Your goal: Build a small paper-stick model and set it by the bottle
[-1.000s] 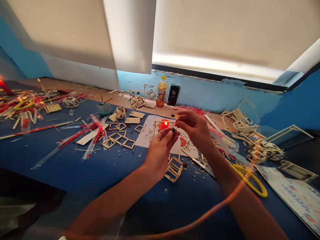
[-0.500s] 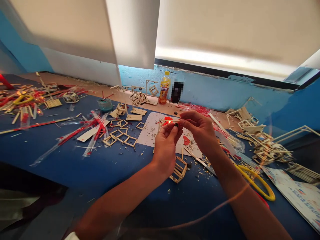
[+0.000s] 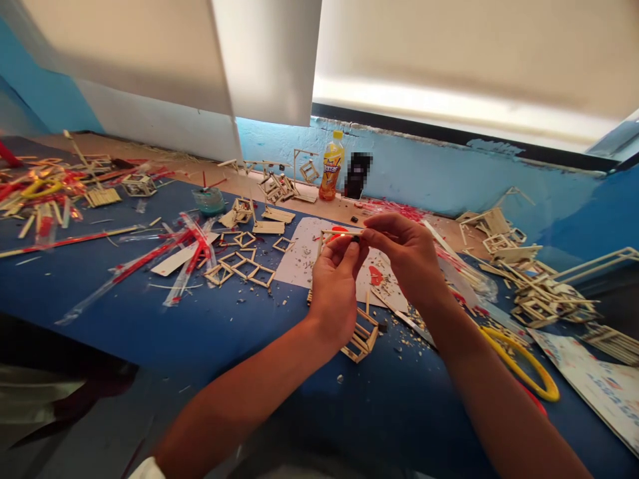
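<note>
a blue table (image 3: 150,319) is spread beneath the left hand (image 3: 335,293). well beyond that hand a light blue wall (image 3: 424,179) is seen, chipped along its top under a dark sill (image 3: 449,138). above it, pale roller blinds (image 3: 449,53) are drawn down, and daylight is let in through a bright strip (image 3: 424,110) at their foot.

No legible text. Bottle (image 3: 331,166) label, beyond the left grip (image 3: 335,286): blurred. Printed sheet (image 3: 594,386), right of the right grip (image 3: 407,259): lettering unreadable.
</note>
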A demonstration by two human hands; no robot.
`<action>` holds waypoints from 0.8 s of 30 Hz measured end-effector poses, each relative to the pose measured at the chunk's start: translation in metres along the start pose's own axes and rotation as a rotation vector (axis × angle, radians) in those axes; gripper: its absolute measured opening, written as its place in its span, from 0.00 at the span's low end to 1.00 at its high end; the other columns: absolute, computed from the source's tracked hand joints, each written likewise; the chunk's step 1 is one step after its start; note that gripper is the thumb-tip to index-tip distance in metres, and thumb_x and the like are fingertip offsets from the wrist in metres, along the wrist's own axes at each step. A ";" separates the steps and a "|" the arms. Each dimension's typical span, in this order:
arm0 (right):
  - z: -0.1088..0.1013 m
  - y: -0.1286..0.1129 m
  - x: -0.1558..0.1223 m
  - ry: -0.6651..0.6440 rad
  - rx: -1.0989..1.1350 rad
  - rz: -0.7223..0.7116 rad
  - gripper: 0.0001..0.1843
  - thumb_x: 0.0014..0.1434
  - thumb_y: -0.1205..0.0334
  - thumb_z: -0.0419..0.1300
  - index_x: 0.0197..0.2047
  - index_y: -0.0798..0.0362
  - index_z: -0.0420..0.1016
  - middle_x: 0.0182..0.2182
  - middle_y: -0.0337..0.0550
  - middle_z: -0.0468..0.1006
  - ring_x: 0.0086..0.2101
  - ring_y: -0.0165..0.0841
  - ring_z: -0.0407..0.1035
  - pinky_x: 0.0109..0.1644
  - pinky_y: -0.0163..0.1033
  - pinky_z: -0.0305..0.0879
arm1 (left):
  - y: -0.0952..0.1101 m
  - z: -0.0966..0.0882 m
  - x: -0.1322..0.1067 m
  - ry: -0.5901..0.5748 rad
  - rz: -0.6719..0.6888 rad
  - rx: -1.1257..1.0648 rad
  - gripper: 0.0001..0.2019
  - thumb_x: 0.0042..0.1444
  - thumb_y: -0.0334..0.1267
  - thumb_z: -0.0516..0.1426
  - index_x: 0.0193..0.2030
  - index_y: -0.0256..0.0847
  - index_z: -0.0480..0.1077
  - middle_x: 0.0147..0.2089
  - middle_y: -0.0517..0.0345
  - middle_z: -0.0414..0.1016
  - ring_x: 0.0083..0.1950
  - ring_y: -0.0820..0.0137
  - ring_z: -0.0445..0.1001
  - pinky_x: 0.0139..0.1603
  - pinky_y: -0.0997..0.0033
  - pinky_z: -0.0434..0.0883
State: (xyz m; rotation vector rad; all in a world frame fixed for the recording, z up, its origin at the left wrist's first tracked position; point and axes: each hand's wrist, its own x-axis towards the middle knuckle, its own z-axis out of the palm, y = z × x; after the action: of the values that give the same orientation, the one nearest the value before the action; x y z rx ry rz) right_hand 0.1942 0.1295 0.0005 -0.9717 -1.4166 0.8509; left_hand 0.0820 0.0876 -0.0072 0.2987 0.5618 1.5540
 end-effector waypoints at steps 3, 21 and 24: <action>-0.001 0.000 0.000 -0.004 0.001 -0.002 0.06 0.55 0.63 0.72 0.38 0.47 0.83 0.34 0.36 0.83 0.36 0.33 0.78 0.45 0.42 0.74 | -0.001 0.000 0.000 -0.006 0.007 -0.007 0.07 0.65 0.22 0.59 0.38 0.37 0.72 0.39 0.61 0.79 0.46 0.76 0.81 0.65 0.69 0.71; 0.000 -0.002 -0.001 -0.048 -0.036 -0.027 0.05 0.57 0.61 0.69 0.39 0.47 0.82 0.35 0.38 0.82 0.38 0.34 0.77 0.45 0.43 0.74 | -0.003 -0.003 0.001 -0.035 0.015 -0.026 0.07 0.63 0.22 0.60 0.40 0.37 0.73 0.41 0.60 0.80 0.52 0.72 0.82 0.67 0.66 0.70; -0.001 -0.001 -0.001 -0.059 -0.045 -0.036 0.05 0.58 0.62 0.69 0.40 0.47 0.82 0.37 0.38 0.82 0.38 0.34 0.77 0.46 0.43 0.74 | -0.002 -0.003 0.001 -0.037 0.009 -0.028 0.07 0.64 0.22 0.59 0.40 0.37 0.73 0.40 0.60 0.81 0.49 0.74 0.82 0.66 0.67 0.70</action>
State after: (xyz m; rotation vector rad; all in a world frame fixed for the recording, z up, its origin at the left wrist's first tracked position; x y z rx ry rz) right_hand 0.1949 0.1279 0.0013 -0.9593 -1.5049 0.8302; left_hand 0.0823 0.0883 -0.0113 0.3080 0.5098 1.5605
